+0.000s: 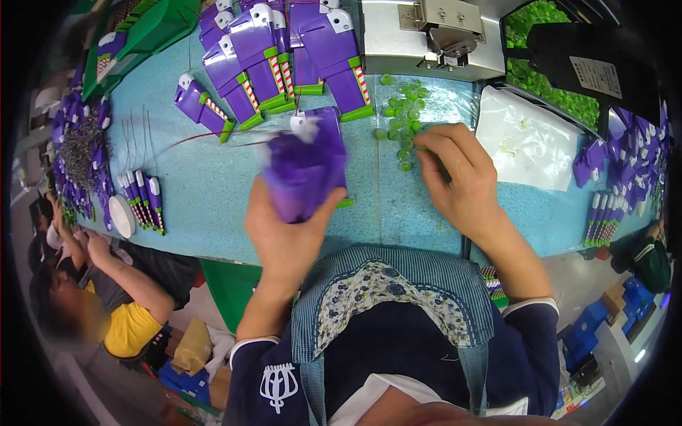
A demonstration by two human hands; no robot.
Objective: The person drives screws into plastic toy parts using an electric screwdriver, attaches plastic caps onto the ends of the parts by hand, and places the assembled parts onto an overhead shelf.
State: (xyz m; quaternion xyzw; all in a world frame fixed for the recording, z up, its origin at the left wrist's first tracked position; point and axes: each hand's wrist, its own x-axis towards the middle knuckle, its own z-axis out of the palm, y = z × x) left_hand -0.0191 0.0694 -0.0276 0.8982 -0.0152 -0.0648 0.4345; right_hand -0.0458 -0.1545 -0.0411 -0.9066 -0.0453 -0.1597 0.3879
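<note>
My left hand (284,234) is closed around a purple plastic part (302,167) with a white end, blurred by motion and raised over the bench. Under it lies another flat purple piece (334,128), partly covered. My right hand (465,177) is at the right edge of a loose cluster of small translucent green caps (405,110). Its thumb and index fingertips come close together in a pinch; whatever may be between them is hidden. Several purple pieces with red-and-white striped stems and green ends (266,64) lie fanned out beyond my left hand.
A metal fixture (433,42) stands at the back, beside a black bin of green caps (540,21). White plastic sheet (526,138) lies right of my right hand. Striped sticks (142,199) and a white oval dish (122,216) are at left, near a co-worker in a yellow sleeve (138,323).
</note>
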